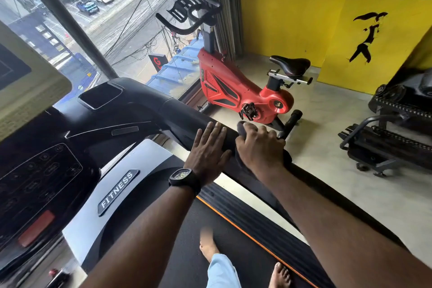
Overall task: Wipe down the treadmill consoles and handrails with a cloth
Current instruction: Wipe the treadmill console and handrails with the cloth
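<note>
Both hands are up on the treadmill's right handrail (187, 119), the thick black bar that runs from the console (39, 170) back toward the person. The left hand (207, 149) lies flat on the rail, fingers straight and together, palm down, gripping nothing, with a black watch (184, 177) on its wrist. Just beside it, the right hand (259, 147) is curled over the rail and closed on a dark cloth (242, 127); a fold of the cloth pokes out past the knuckles on the far side, and more of it hangs below the hand against the rail. The two hands are nearly touching. The console sits to the left, dark, with faint button outlines, a red stop tab low down, and a silver panel reading FITNESS (118, 190) beside it. Below, bare feet stand on the treadmill belt (187, 229), which has an orange stripe along its right edge. Beyond the rail stands a red exercise bike (233, 86) by the window (117, 18), on a pale floor, with yellow walls (292, 18) behind and another dark machine (385, 142) off to the right
</note>
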`<state>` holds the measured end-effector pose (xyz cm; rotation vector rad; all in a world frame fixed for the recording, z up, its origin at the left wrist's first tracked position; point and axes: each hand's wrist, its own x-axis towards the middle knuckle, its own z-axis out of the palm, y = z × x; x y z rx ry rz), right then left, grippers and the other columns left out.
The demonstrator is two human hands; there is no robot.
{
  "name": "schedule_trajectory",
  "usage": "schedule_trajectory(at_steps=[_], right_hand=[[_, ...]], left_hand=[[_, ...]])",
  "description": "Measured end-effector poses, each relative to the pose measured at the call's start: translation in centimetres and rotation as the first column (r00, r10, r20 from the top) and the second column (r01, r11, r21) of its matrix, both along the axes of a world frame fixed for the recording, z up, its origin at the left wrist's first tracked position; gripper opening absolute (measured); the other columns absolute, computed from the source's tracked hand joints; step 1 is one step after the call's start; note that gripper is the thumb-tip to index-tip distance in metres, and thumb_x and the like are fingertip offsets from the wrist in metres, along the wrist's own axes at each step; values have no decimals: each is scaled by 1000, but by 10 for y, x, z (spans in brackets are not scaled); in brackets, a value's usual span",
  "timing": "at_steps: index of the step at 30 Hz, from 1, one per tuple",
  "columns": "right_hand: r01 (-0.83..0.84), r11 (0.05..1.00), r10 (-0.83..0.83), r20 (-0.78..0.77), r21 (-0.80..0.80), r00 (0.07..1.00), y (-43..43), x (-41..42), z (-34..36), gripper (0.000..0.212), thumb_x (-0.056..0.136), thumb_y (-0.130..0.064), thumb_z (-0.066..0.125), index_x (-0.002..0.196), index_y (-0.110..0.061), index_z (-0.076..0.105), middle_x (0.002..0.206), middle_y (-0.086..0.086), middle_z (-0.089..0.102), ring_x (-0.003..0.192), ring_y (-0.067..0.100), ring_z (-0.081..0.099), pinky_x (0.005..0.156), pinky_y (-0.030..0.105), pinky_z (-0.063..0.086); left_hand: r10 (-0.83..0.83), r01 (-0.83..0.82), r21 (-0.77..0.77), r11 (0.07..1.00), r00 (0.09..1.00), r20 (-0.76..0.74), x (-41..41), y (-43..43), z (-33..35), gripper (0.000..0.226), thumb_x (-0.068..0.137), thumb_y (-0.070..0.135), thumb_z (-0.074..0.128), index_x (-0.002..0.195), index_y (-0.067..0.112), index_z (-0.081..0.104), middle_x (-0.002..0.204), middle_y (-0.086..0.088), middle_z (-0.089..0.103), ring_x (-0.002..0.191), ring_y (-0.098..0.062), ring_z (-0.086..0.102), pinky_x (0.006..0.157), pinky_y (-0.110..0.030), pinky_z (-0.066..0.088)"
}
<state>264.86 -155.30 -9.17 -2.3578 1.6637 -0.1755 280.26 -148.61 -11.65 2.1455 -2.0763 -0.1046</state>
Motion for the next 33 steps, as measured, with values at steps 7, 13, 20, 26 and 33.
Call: schedule_trajectory(at_steps=[7,13,20,26,33], right_hand=[[-15,945,-21,108,327,994,-39,-11,6,53,101,-52,32,142,-25,52,132,19,62,121,38,57,96,46,45],[-67,996,65,-32,-59,997,21,-11,-1,51,97,-48,44,143,-26,50,125,16,64,115,37,59,90,48,46],[72,958,-78,10,278,997,-25,-8,5,56,101,-51,27,141,-19,51,131,21,60,121,39,55,95,49,44],[-147,987,142,-79,-58,987,24,-20,-7,53,95,-49,46,142,-25,50,123,19,63,111,39,59,87,49,46],[69,996,-69,-1,49,998,-1,-14,-5,50,100,-49,34,138,-23,53,125,20,63,116,40,57,90,48,46]], left_hand=[[-12,12,-21,1000,1000,-16,-1,-1,2,82,91,59,13,159,15,21,167,-5,13,154,-18,-4,122,-33,-13],[-10,10,-31,999,1000,-3,-4,-2,-2,79,94,59,16,158,14,23,167,-5,16,155,-19,-3,120,-31,-17],[-9,10,-32,999,1000,15,-6,-2,-1,72,98,54,24,159,15,21,167,-6,13,155,-19,-5,120,-32,-18],[-19,19,-28,999,1000,22,-7,-1,-4,72,100,55,25,159,15,22,167,-5,16,155,-20,-3,118,-29,-22],[-29,29,-49,998,1000,3,-13,0,-3,74,96,55,24,157,12,28,166,-7,20,155,-21,2,121,-33,-14]])
